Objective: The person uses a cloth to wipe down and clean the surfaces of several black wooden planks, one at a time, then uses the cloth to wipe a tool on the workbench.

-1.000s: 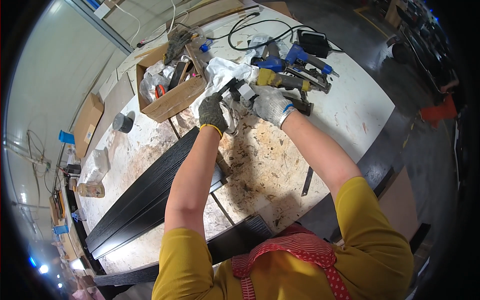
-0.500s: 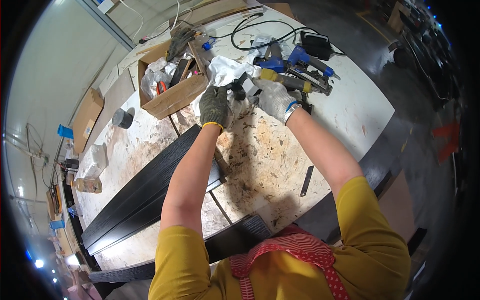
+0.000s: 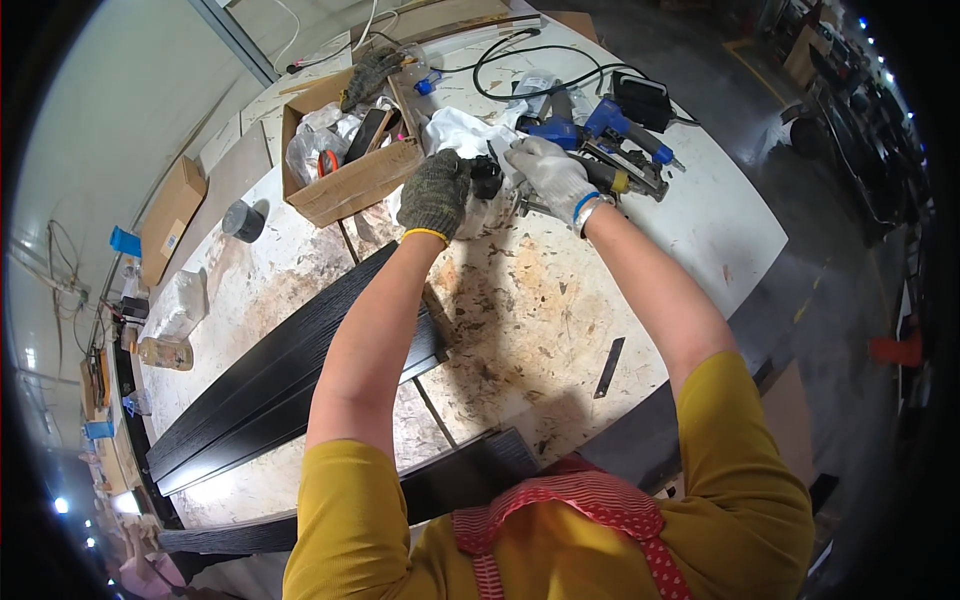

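My left hand, in a dark grey-green knit glove with a yellow cuff, is closed on a small black object whose kind I cannot make out. My right hand wears a white knit glove with a blue cuff. Its fingers are bent together close to the black object's right side; whatever they may pinch is hidden. Behind both hands lies a crumpled white cloth. Right of the right hand are a blue nail gun, a second blue nail gun and a dark tool with a yellow band.
An open cardboard box holds plastic bags, orange-handled scissors and a loose glove. Long black boards lie at left. A black metal strip rests on the stained white table. A black cable loops behind.
The black object has been lowered and turned between my hands. My left hand has rolled over so its back shows more, and my right hand has shifted slightly away from me.
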Demonstrator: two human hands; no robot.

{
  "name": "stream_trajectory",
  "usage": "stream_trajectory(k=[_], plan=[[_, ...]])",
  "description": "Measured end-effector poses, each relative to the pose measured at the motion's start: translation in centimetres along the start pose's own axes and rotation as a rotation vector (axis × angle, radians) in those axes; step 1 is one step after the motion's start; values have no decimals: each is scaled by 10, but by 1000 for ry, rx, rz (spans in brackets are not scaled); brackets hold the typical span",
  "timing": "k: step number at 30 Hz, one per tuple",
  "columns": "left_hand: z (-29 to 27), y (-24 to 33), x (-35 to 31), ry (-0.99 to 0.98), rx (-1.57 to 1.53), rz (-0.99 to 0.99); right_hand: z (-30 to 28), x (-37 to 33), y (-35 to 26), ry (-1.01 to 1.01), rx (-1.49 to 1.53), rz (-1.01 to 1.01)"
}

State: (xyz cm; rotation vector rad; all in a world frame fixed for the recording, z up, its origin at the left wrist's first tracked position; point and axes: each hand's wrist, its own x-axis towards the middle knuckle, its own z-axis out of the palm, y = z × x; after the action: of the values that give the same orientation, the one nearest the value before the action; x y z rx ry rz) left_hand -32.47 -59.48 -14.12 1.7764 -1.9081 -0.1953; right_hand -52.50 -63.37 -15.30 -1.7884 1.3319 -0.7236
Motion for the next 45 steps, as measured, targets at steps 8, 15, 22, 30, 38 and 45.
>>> stream_trajectory(k=[8,15,22,30,38,45], plan=[[-4,9,6,22,41,61,7,-10,-25,126,-188,-89],[0,-7,10,-1,-3,28,-5,-19,-18,-51,366,146],[-12,12,0,38,62,165,-6,-18,-27,55,217,40],[0,3,5,-97,132,11,-4,-57,-1,-42,246,33],[-71,15,0,-97,96,252,-47,-198,67,-55,904,-112],[-185,-45,-98,-451,267,493,-43,-317,-33,4,656,234]])
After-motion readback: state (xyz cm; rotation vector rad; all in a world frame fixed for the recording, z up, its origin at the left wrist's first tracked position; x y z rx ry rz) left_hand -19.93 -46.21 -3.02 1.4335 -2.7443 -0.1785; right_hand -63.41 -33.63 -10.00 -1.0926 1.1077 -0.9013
